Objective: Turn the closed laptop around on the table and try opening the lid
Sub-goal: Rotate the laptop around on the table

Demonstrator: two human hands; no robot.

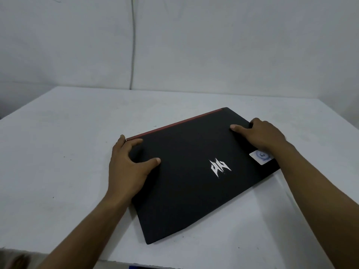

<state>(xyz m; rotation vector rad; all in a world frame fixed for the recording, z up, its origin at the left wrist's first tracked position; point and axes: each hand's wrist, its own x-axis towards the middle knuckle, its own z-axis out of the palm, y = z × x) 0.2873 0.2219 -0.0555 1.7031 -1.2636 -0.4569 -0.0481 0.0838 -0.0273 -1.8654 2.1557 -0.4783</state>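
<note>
A closed black laptop (190, 177) lies flat on the white table (68, 152), skewed so its red-trimmed edge faces away and to the left. A silver logo and a white sticker show on the lid. My left hand (128, 167) grips the laptop's left side near the far corner, thumb on the lid and fingers wrapped over the edge. My right hand (262, 133) holds the far right side, thumb pressed on the lid, fingers curled over the edge and hidden behind it.
The table's near edge (116, 262) runs along the bottom of the view. A pale wall (174, 45) with a thin vertical cable (133, 43) stands behind the table's far edge.
</note>
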